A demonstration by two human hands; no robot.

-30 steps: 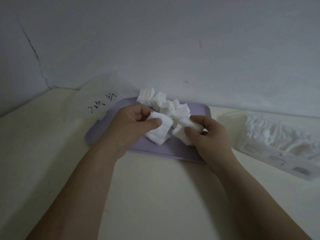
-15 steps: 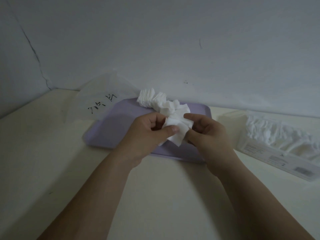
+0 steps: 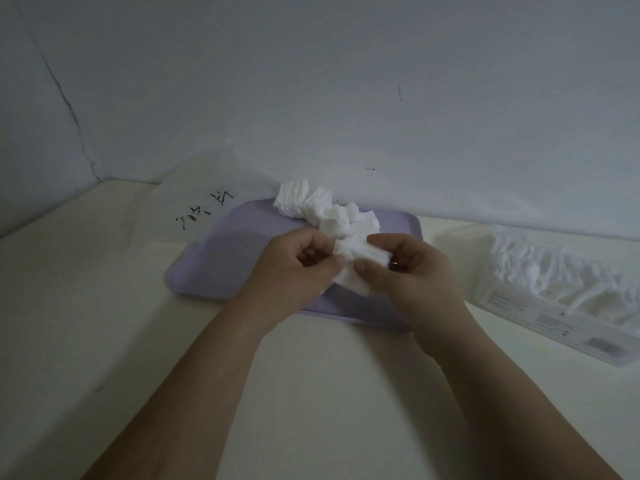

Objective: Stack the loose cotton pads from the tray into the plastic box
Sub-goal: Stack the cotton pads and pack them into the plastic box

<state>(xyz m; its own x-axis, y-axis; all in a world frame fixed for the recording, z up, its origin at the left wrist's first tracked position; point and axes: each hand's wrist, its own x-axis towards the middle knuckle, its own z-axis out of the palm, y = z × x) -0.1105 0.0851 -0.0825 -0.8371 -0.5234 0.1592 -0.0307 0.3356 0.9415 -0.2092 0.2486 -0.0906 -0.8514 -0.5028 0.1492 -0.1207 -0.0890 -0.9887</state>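
Note:
A lilac tray (image 3: 221, 258) lies on the cream table by the wall, with a loose heap of white cotton pads (image 3: 311, 206) at its far edge. Above the tray's front part, my left hand (image 3: 294, 271) and my right hand (image 3: 412, 271) together pinch a small bunch of cotton pads (image 3: 356, 263), thumbs on the near side and fingers curled behind. To the right stands the clear plastic box (image 3: 540, 306), with several white pads (image 3: 554, 271) lined up inside it.
A translucent plastic bag (image 3: 207, 195) with black handwriting leans against the wall left of the tray. The wall runs close behind the tray and box. Bare cream tabletop (image 3: 104, 323) lies to the left and in front.
My left hand carried its pads rightward to my right hand, and the two bunches merged into one held between both hands, lifted slightly above the tray.

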